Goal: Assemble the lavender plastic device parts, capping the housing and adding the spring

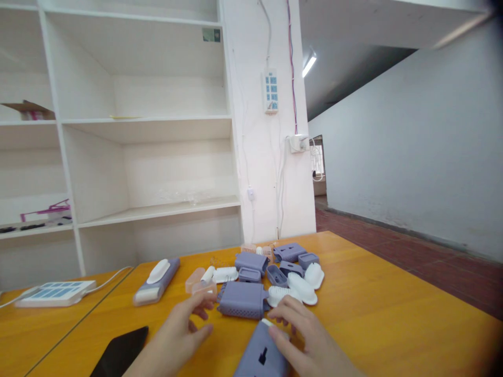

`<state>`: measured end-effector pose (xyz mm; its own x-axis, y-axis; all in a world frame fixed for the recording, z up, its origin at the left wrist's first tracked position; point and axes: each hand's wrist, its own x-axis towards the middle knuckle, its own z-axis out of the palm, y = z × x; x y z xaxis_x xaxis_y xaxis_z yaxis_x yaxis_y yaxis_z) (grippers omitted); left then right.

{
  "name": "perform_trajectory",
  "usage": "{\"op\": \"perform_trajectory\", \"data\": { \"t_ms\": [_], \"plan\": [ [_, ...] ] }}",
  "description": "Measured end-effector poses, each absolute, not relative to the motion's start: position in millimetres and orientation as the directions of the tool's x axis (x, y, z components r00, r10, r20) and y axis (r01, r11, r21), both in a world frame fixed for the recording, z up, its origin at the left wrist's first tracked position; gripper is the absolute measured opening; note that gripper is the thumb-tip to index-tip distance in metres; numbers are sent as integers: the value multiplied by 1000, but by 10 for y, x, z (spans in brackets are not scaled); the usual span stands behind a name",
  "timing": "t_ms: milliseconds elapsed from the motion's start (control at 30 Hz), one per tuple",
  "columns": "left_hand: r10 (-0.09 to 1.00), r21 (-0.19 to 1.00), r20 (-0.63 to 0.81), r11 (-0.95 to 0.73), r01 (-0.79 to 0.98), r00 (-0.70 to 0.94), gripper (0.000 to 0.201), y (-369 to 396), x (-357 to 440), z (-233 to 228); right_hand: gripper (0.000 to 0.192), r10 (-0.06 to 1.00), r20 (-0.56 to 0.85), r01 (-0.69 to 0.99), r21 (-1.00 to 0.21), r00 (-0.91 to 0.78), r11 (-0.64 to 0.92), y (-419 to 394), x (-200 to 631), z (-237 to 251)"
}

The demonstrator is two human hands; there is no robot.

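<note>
Just under the right grip (308, 337), a smooth purple case (251, 361) lies on the counter (393, 309), a black mark on its face, white at its far end. That grip's thumb touches it; I can't tell whether it's clamped. The left grip (184, 327) has its fingers apart, beside a perforated purple shell (241, 299) standing between both grips and the white bristled pieces (302, 289) beyond.

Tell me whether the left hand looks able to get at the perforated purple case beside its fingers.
Probably yes: the left hand looks empty and open, close to the left end of the perforated purple case, with nothing visible between them.
</note>
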<state>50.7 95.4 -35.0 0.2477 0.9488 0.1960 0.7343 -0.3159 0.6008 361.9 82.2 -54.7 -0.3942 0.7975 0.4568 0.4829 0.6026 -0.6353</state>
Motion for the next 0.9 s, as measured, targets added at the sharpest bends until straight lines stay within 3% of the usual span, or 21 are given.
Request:
{"op": "perform_trajectory", "data": {
  "t_ms": [100,167,267,400,600,900],
  "plan": [
    [898,437,300,-429,790,321,55,1151,749,-264,16,781,460,456,-637,-422,622,811,3590,-528],
    [877,357,287,-470,807,384,68,1263,896,-218,17,776,463,450,-635,-429,627,818,3581,-523],
    [867,293,209,-497,817,452,85,1392,1052,-188,17,775,462,452,-632,-432,629,843,3583,-539],
    [852,248,171,-523,815,495,88,1475,1146,-200,18,770,465,455,-624,-438,635,879,3600,-595],
    [819,228,240,-569,790,521,77,1375,1157,-138,18,785,447,470,-632,-430,617,886,3624,-614],
    [842,242,360,-500,832,401,52,1027,652,438,18,799,424,484,-640,-427,598,857,3612,-580]
  ]
}}
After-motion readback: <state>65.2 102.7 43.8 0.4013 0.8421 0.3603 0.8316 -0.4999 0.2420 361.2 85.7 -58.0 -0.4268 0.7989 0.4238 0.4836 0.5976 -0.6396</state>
